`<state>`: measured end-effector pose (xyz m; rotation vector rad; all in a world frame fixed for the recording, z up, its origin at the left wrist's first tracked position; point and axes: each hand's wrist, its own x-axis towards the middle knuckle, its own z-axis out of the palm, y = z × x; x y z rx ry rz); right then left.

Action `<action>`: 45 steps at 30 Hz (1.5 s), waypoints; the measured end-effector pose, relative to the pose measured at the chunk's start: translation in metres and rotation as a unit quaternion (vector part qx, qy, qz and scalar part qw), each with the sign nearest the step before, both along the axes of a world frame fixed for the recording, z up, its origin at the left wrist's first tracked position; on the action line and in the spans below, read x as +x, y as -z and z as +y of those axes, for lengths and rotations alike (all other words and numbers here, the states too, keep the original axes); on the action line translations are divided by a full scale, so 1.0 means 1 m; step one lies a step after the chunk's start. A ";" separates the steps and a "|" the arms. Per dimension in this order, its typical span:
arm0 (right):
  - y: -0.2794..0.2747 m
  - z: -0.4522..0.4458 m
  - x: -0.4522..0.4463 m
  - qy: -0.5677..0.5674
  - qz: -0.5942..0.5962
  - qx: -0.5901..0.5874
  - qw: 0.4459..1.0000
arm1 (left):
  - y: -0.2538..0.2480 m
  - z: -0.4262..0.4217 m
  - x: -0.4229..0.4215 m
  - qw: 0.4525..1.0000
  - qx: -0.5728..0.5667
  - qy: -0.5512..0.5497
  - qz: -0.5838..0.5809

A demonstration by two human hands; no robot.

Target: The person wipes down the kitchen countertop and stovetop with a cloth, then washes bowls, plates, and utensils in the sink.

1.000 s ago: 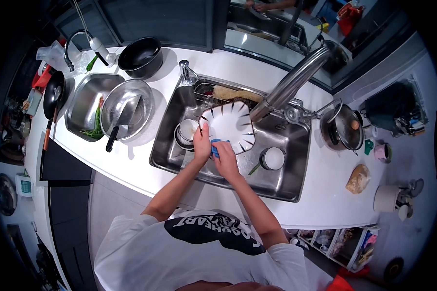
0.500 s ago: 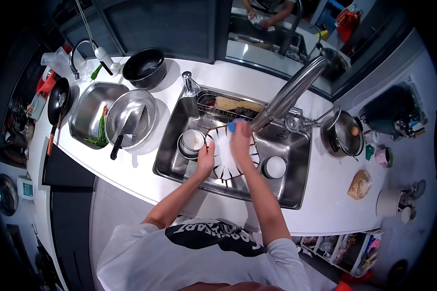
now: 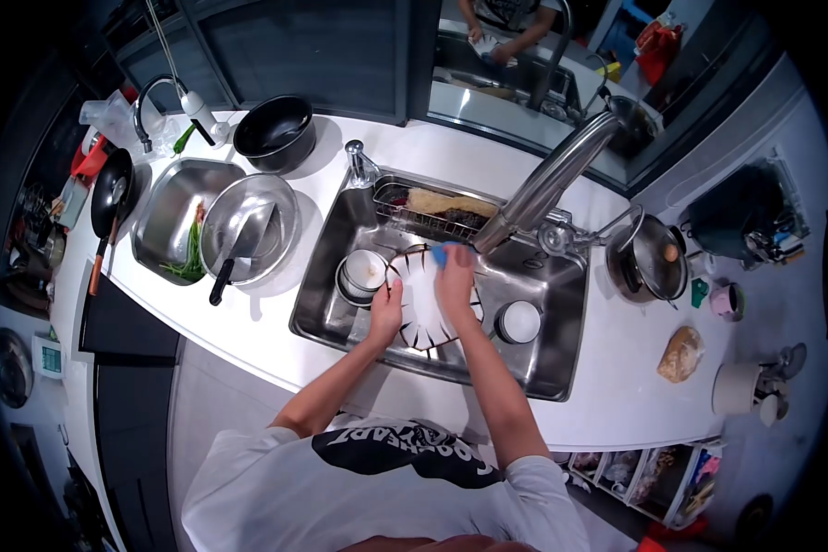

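Note:
Over the large steel sink (image 3: 561, 368) I hold a white plate (image 3: 423, 308) with dark stripes round its rim. My left hand (image 3: 386, 313) is closed on the plate's left edge. Closed on a blue sponge (image 3: 442, 255), my right hand (image 3: 455, 285) presses against the upper right part of the plate. Left of the plate, stacked white bowls (image 3: 365, 270) sit in the sink. On the right, another white bowl or cup (image 3: 522, 322) stands in the sink. What lies under the plate is hidden.
A thick steel faucet (image 3: 552, 184) arches over the sink, behind which is a wire rack (image 3: 423, 202). To the left are a colander (image 3: 271, 248) with a knife (image 3: 239, 248), a small sink (image 3: 166, 216) with green onions, and a black bowl (image 3: 274, 134). A lidded pot (image 3: 653, 258) stands right.
My right hand and the blue sponge have moved slightly down over the plate. The plate has shifted a little down and left, with my left hand still on its edge.

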<state>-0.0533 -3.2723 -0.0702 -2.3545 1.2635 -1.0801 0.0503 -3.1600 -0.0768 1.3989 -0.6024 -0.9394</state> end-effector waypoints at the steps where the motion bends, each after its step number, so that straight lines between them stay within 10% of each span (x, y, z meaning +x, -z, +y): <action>1: -0.001 0.006 -0.001 -0.069 0.011 0.018 0.997 | -0.005 0.001 -0.001 1.000 0.002 0.005 0.025; 9: -0.011 -0.009 -0.001 0.167 -0.027 -0.010 0.986 | -0.014 -0.005 0.005 0.997 0.041 0.020 -0.058; 15: -0.011 -0.027 -0.019 -0.017 -0.136 0.164 0.977 | -0.014 -0.001 0.012 1.000 0.022 0.017 -0.003; 27: -0.004 -0.034 -0.015 -0.034 -0.096 0.145 0.984 | -0.008 0.000 0.018 0.999 0.018 0.012 0.025; 36: 0.050 -0.050 -0.017 0.153 -0.188 0.200 0.949 | -0.001 -0.002 0.017 0.999 0.013 0.020 0.038; 42: -0.003 0.006 0.017 0.061 0.024 -0.040 0.997 | -0.007 -0.009 0.011 0.997 0.027 0.034 0.059; 45: -0.009 0.027 0.032 -0.050 -0.005 0.044 0.998 | 0.004 -0.014 0.012 0.997 0.057 0.048 -0.002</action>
